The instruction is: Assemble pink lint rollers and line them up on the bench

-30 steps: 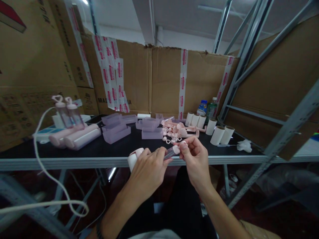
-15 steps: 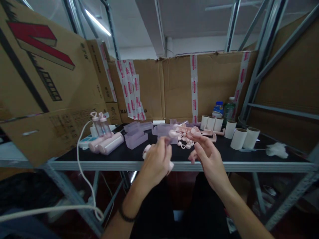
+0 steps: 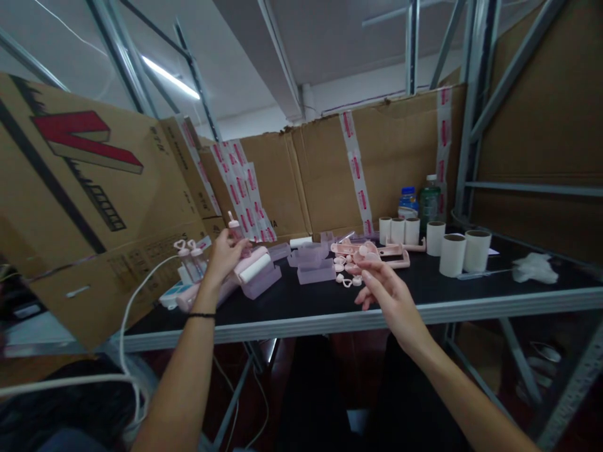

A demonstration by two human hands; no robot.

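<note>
My left hand (image 3: 228,251) is closed around a pink lint roller (image 3: 254,267) on the left of the table. A white sticky roll shows along its pink body, and a pink cap end sticks up above my fingers. Beside that hand stand two similar lint rollers (image 3: 186,260) with heart-shaped loops on top. My right hand (image 3: 386,292) hovers at the table's front edge, fingers apart and slightly curled, with nothing visible in it. Just beyond its fingertips lie pink handle frames (image 3: 393,251) and small heart-loop caps (image 3: 347,282).
Translucent purple boxes (image 3: 313,271) sit mid-table. Several white paper rolls (image 3: 453,257) stand to the right, near a blue-capped bottle (image 3: 407,204), a green bottle (image 3: 429,201) and crumpled plastic (image 3: 534,268). Cardboard walls (image 3: 325,182) enclose the back; a white cable (image 3: 123,326) hangs at left.
My left hand has carried the lint roller from the middle front over to the left side. The right hand has stayed almost in place, and the view has tilted and turned left.
</note>
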